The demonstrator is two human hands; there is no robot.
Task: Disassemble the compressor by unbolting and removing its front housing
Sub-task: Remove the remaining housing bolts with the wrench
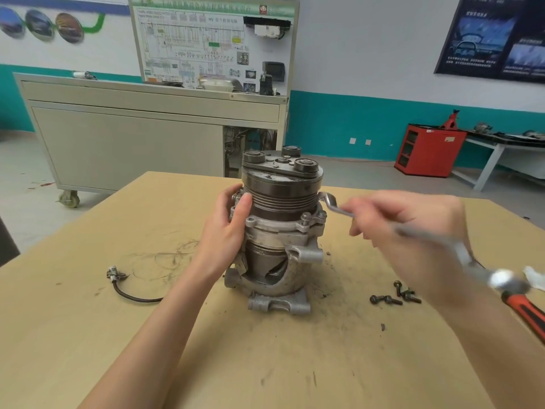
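Grimy metal compressor upright on tan tabletop, dark grooved pulley on top, silver front housing flange beneath, wrench tip at its right side, loose bolts lying nearby.

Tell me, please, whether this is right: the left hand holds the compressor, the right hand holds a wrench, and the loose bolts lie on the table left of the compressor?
Not quite. The head view shows the loose bolts on the table to the right of the compressor, not the left. The left hand does hold the compressor, and the right hand the wrench.
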